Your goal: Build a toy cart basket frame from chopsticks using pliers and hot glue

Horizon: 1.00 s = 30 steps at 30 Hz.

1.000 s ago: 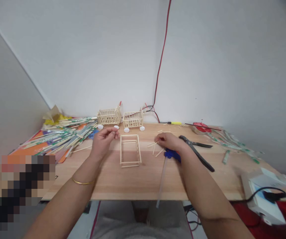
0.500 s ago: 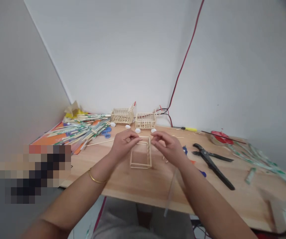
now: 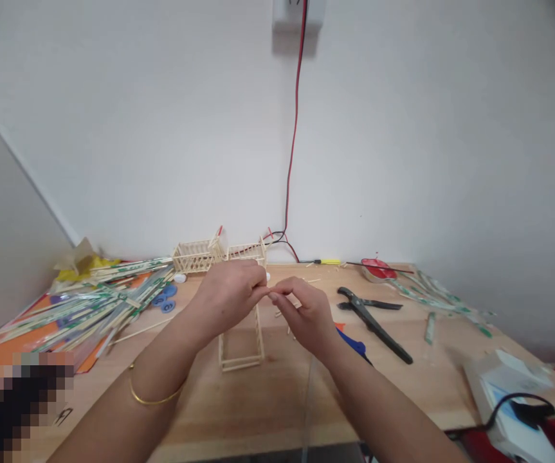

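Observation:
My left hand point(image 3: 231, 292) has its fingers closed together above a small rectangular frame of thin wooden sticks point(image 3: 241, 363) that stands on the wooden table. Just to its right, my right hand point(image 3: 303, 308) is pinched, its fingertips meeting those of the left hand. Whatever is between the fingertips is too small to make out. Behind the hands are two small stick-built carts, one at the left point(image 3: 194, 256) and one partly hidden by my left hand point(image 3: 247, 252). The far end of the frame is covered by my hands.
Wrapped sticks point(image 3: 98, 308) and blue discs point(image 3: 168, 307) lie at the left. On the right are black cutters point(image 3: 373, 325), blue-handled scissors point(image 3: 352, 342), a red dish point(image 3: 378, 269), a yellow pen point(image 3: 330, 262) and a white box point(image 3: 509, 379). A red-black cable point(image 3: 296, 122) hangs down the wall.
The view has shifted right and up. My hands have come together, fingertips meeting, where a gap lay between them. The stick frame still stands on the table below.

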Each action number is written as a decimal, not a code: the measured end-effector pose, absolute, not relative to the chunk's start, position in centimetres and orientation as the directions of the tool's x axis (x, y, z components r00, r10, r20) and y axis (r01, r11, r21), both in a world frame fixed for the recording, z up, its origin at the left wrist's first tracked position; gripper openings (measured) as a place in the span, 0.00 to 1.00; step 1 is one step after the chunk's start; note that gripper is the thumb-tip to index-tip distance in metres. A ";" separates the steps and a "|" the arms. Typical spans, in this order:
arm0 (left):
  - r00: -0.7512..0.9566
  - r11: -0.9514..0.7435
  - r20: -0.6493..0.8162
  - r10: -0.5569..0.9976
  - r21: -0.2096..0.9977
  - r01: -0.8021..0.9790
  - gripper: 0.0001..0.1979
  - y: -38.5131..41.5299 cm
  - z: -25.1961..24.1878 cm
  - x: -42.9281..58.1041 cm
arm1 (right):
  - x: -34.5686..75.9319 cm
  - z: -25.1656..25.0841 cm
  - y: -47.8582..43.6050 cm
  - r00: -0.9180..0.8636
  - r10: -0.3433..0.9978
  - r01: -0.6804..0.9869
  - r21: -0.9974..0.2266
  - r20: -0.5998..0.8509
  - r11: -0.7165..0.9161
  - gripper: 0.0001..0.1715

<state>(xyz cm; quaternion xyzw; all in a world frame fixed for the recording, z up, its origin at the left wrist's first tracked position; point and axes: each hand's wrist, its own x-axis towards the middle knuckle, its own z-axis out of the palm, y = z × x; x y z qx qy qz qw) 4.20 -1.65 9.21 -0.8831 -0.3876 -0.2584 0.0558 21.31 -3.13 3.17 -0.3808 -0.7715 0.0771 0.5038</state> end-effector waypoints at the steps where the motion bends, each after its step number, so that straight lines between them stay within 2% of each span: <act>1: 0.564 -0.685 0.490 0.665 0.097 0.722 0.13 -1.5 9.5 4.4 | 21.3 3.2 -3.0 -0.185 0.664 0.534 -0.493 0.724 0.687 0.06; 4: 0.533 -0.678 0.501 0.681 0.158 0.718 0.12 -1.1 9.7 4.4 | 21.3 4.1 -2.5 -0.208 0.676 0.597 -0.456 0.707 0.660 0.08; 9: 0.420 -0.698 0.596 0.684 0.365 0.616 0.09 -0.7 9.8 3.7 | 21.4 7.7 -2.0 -0.420 0.669 0.607 -0.358 0.614 0.709 0.08; 12: 0.346 -0.714 0.658 0.668 0.438 0.546 0.09 -0.8 9.8 3.7 | 21.3 9.1 -1.9 -0.422 0.681 0.609 -0.369 0.599 0.702 0.08; 16: 0.306 -0.734 0.703 0.642 0.448 0.511 0.08 -0.2 9.0 4.1 | 21.1 9.2 -1.4 -0.420 0.713 0.627 -0.388 0.562 0.675 0.07; 22: 0.233 -0.748 0.783 0.576 0.390 0.538 0.08 0.8 7.1 5.0 | 21.9 8.5 0.5 -0.350 0.730 0.765 -0.271 0.587 0.584 0.08; 25: 0.182 -0.745 0.807 0.561 0.398 0.535 0.07 0.7 6.8 5.2 | 22.9 8.6 1.3 -0.241 0.750 0.771 -0.348 0.616 0.534 0.08; 27: 0.154 -0.708 0.756 0.636 0.493 0.506 0.07 0.8 6.9 5.2 | 23.5 8.8 1.4 -0.221 0.766 0.725 -0.424 0.603 0.543 0.08; 30: 0.139 -0.586 0.584 0.800 0.709 0.391 0.09 1.2 6.8 5.1 | 23.8 9.1 1.2 -0.262 0.761 0.679 -0.447 0.593 0.583 0.13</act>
